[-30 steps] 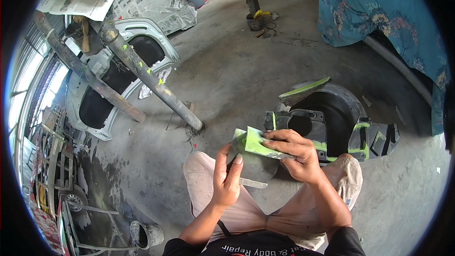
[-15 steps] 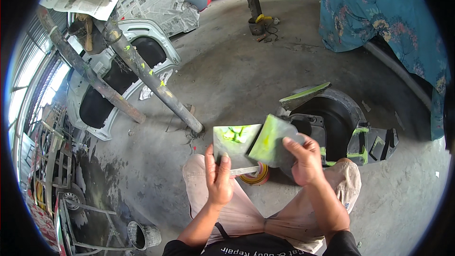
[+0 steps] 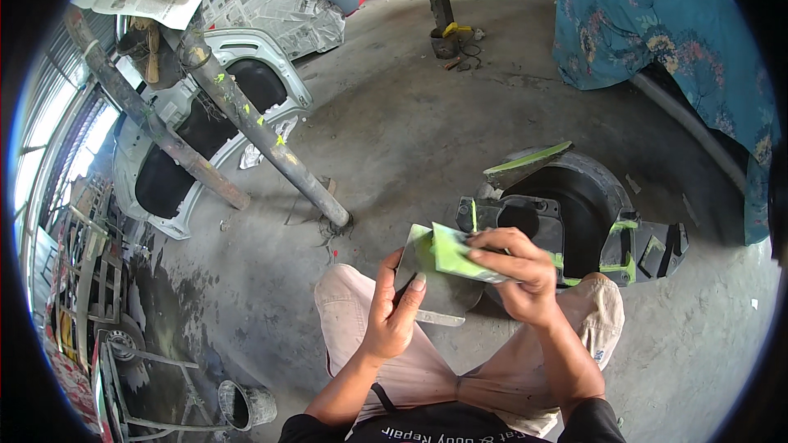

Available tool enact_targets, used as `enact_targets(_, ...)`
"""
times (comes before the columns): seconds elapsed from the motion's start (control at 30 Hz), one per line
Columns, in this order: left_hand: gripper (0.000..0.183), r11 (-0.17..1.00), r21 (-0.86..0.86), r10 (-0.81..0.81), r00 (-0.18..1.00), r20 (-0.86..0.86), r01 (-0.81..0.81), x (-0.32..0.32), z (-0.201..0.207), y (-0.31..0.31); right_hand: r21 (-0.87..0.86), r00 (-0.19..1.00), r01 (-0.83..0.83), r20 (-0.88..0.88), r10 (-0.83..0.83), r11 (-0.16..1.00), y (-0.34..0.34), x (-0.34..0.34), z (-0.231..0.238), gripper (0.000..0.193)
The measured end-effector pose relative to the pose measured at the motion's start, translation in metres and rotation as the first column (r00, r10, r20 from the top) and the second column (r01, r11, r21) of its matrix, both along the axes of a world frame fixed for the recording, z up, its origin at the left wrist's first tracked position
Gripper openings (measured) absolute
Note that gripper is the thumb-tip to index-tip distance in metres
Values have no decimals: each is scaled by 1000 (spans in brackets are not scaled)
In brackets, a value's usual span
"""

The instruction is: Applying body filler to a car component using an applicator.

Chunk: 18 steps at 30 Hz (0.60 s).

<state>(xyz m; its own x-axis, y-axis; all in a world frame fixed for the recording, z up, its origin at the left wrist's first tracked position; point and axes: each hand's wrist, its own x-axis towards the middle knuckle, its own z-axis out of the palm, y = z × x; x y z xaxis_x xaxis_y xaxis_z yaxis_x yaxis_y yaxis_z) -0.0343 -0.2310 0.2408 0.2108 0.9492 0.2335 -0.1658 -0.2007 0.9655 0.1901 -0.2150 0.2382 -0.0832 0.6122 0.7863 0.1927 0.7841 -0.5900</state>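
1. Stretching beneath everything, the concrete floor (image 3: 394, 139) looks rough, mottled grey.
2. Beyond the right hand lies a black moulded arch panel (image 3: 584, 217), curved and hollow, with green-smeared edges.
3. Above the lap, between the knees, sits a flat grey mixing plate (image 3: 437, 289); its straight, pale near edge slopes slightly down rightward. The left hand (image 3: 391, 320) pinches its left side between thumb and fingers.
4. Over the plate, a thin, flat spreader (image 3: 466, 260) is gripped by the right hand (image 3: 525, 280); its long axis drops from upper left to lower right, broad end pointing left. Whether they touch, I cannot tell.
5. Lime-green putty (image 3: 446, 248) coats that end.
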Motion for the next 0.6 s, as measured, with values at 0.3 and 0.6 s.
enact_targets(0.3, 45, 979, 153, 144, 989, -37, -137, -3, -11, 9, 122, 789, 534, 285, -545, 837, -18, -24, 6, 54)
enact_targets(0.6, 45, 897, 403, 298, 921, -252, -180, 7, -18, 6, 87, 869, 447, 195, -455, 890, -22, -42, -4, 72)
